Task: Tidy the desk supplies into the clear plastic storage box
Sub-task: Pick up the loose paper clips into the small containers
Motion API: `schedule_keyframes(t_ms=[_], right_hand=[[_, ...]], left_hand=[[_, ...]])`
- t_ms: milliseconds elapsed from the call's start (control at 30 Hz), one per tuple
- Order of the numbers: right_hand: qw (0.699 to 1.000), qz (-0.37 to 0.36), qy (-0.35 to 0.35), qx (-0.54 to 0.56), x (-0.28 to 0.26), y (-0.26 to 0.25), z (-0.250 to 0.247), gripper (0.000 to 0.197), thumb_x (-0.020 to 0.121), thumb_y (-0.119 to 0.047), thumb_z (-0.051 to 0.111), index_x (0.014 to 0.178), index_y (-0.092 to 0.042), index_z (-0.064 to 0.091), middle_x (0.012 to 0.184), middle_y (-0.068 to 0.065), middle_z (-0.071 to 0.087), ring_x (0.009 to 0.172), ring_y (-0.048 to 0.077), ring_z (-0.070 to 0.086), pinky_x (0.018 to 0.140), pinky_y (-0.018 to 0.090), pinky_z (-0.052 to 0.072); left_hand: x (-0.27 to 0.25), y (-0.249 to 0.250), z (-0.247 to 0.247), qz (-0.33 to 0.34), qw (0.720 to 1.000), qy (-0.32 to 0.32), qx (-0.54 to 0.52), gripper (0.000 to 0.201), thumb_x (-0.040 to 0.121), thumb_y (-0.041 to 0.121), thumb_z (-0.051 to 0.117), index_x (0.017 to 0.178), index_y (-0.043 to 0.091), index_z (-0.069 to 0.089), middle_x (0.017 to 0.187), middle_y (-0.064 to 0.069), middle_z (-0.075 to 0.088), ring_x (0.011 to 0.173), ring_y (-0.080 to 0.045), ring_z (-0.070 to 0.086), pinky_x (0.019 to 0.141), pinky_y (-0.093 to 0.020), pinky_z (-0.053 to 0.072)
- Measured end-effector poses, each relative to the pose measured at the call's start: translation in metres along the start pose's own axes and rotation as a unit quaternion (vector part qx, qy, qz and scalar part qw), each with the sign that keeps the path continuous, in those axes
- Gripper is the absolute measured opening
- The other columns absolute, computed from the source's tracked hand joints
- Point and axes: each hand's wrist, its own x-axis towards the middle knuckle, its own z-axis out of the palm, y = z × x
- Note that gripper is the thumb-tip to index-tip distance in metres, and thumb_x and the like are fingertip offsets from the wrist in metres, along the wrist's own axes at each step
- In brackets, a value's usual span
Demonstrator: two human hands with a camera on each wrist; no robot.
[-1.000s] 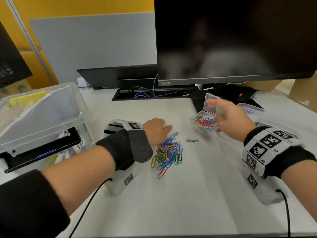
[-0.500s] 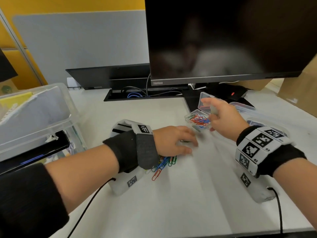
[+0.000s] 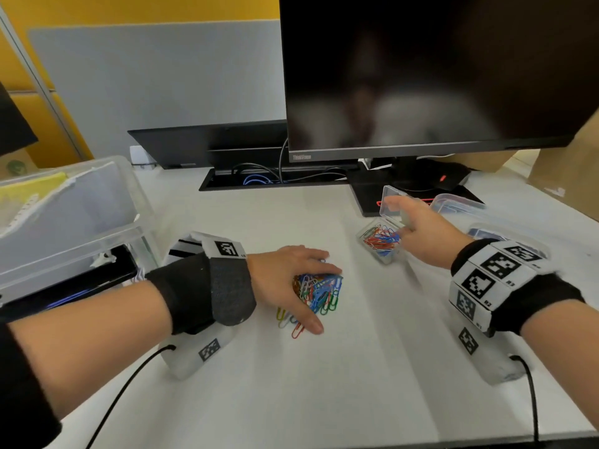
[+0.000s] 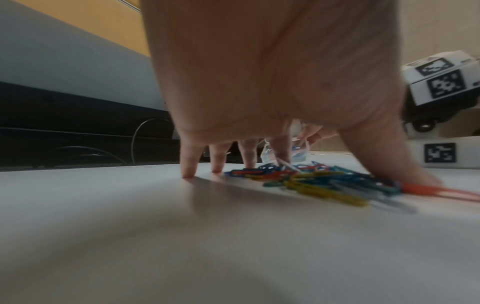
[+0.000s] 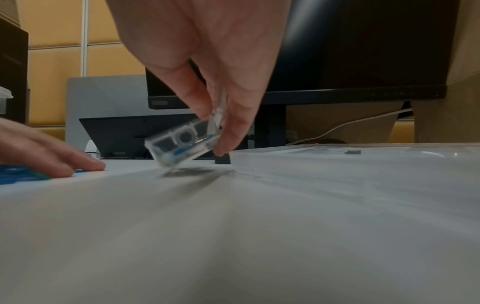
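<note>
A pile of coloured paper clips (image 3: 321,294) lies mid-desk, seen up close as the same paper clips (image 4: 324,183). My left hand (image 3: 324,299) arches over it, fingertips (image 4: 187,172) on the desk behind the pile and thumb in front. A few clips trail out by the thumb. My right hand (image 3: 402,218) pinches the raised lid of a small clear clip case (image 3: 379,244) holding clips; the case (image 5: 179,146) hangs tilted just above the desk. The large clear storage box (image 3: 81,202) stands at the left with papers inside.
A dark monitor (image 3: 421,76) and its stand rise behind the case. A flat clear plastic lid (image 3: 460,202) lies right of my right hand. An open cable tray (image 3: 265,179) runs along the back. Brown cardboard (image 3: 567,176) stands at the far right.
My left hand reached right to a stray green clip, then drew back over the pile, bunching the clips tighter. My right hand kept its pinch on the case, which is tilted and lifted slightly.
</note>
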Motion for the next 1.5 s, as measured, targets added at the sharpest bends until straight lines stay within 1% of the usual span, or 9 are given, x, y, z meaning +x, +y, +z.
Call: schedule_keyframes(t_ms=[200, 333, 667, 933, 1100, 1167, 1267, 1367, 1500], right_hand=[[1.0, -0.019, 0.013, -0.016, 0.004, 0.004, 0.002, 0.067, 0.083, 0.013, 0.044, 0.14, -0.021, 0.035, 0.146, 0.009, 0.034, 0.127, 0.026, 0.042, 0.085, 0.021, 0.037], [0.999, -0.004, 0.024, -0.025, 0.005, 0.004, 0.001, 0.065, 0.084, 0.011, 0.044, 0.14, -0.02, 0.036, 0.146, 0.011, 0.035, 0.128, 0.028, 0.041, 0.086, 0.023, 0.035], [0.998, -0.034, -0.026, 0.046, -0.002, -0.004, 0.0, 0.061, 0.085, 0.007, 0.053, 0.138, -0.022, 0.042, 0.124, 0.01, 0.059, 0.115, 0.023, 0.056, 0.1, 0.032, 0.044], [0.992, -0.077, -0.062, 0.077, 0.001, -0.004, 0.003, 0.06, 0.083, 0.012, 0.052, 0.134, -0.02, 0.047, 0.115, 0.012, 0.061, 0.073, -0.009, 0.06, 0.055, 0.002, 0.043], [0.993, -0.088, -0.056, 0.047, 0.001, -0.002, 0.002, 0.058, 0.085, 0.0, 0.057, 0.136, -0.024, 0.044, 0.128, 0.003, 0.056, 0.098, 0.015, 0.06, 0.077, 0.018, 0.046], [0.994, -0.074, -0.057, 0.057, 0.003, 0.0, 0.003, 0.059, 0.085, 0.004, 0.055, 0.137, -0.022, 0.043, 0.126, 0.004, 0.056, 0.098, 0.016, 0.06, 0.066, 0.005, 0.046], [0.995, -0.06, -0.036, 0.069, 0.005, 0.001, 0.004, 0.059, 0.084, 0.007, 0.054, 0.136, -0.02, 0.044, 0.113, 0.003, 0.06, 0.087, 0.011, 0.057, 0.06, 0.002, 0.045], [0.996, -0.054, -0.022, 0.069, 0.004, 0.001, 0.004, 0.059, 0.084, 0.007, 0.053, 0.135, -0.021, 0.045, 0.107, 0.0, 0.057, 0.101, 0.018, 0.059, 0.078, 0.018, 0.044], [0.997, -0.05, -0.032, 0.052, 0.001, -0.002, 0.001, 0.06, 0.085, 0.005, 0.054, 0.137, -0.022, 0.042, 0.12, 0.007, 0.06, 0.111, 0.023, 0.057, 0.091, 0.029, 0.046]], left_hand=[[-0.001, -0.006, 0.0, 0.03, 0.993, 0.074, -0.091, 0.038, 0.076, 0.023, 0.074, 0.113, 0.027, 0.067, 0.118, 0.004, 0.055, 0.104, -0.008, 0.054, 0.086, -0.007, 0.039], [0.003, -0.007, 0.0, 0.034, 0.991, 0.094, -0.087, 0.027, 0.08, 0.01, 0.068, 0.104, 0.021, 0.071, 0.094, 0.005, 0.058, 0.081, -0.007, 0.054, 0.071, -0.005, 0.041], [0.019, 0.002, -0.013, 0.049, 0.961, 0.251, -0.11, 0.019, 0.083, 0.005, 0.063, 0.095, 0.014, 0.074, 0.097, -0.008, 0.069, 0.081, -0.014, 0.057, 0.07, -0.005, 0.041], [0.05, 0.029, -0.018, 0.089, 0.916, 0.367, -0.137, 0.022, 0.082, -0.001, 0.059, 0.092, 0.012, 0.073, 0.094, -0.012, 0.066, 0.084, -0.022, 0.06, 0.078, -0.028, 0.048], [0.054, 0.033, -0.014, 0.088, 0.941, 0.296, -0.136, 0.038, 0.084, -0.011, 0.045, 0.109, 0.009, 0.066, 0.106, -0.008, 0.069, 0.089, -0.009, 0.056, 0.075, 0.0, 0.04], [0.048, 0.033, -0.014, 0.096, 0.931, 0.32, -0.15, 0.038, 0.084, -0.011, 0.043, 0.107, 0.007, 0.067, 0.103, -0.008, 0.07, 0.087, -0.007, 0.055, 0.071, 0.007, 0.035], [0.029, 0.037, -0.008, 0.143, 0.93, 0.302, -0.15, 0.017, 0.082, 0.005, 0.062, 0.095, 0.012, 0.071, 0.091, -0.003, 0.07, 0.074, -0.003, 0.056, 0.066, 0.001, 0.037], [0.012, 0.038, 0.006, 0.178, 0.969, 0.135, -0.104, 0.017, 0.073, 0.025, 0.074, 0.089, 0.019, 0.075, 0.095, 0.001, 0.07, 0.089, -0.009, 0.061, 0.083, -0.017, 0.046], [0.005, 0.021, 0.009, 0.149, 0.985, 0.063, -0.06, 0.015, 0.074, 0.017, 0.075, 0.088, 0.014, 0.076, 0.099, -0.001, 0.07, 0.09, -0.007, 0.059, 0.085, -0.016, 0.044]])
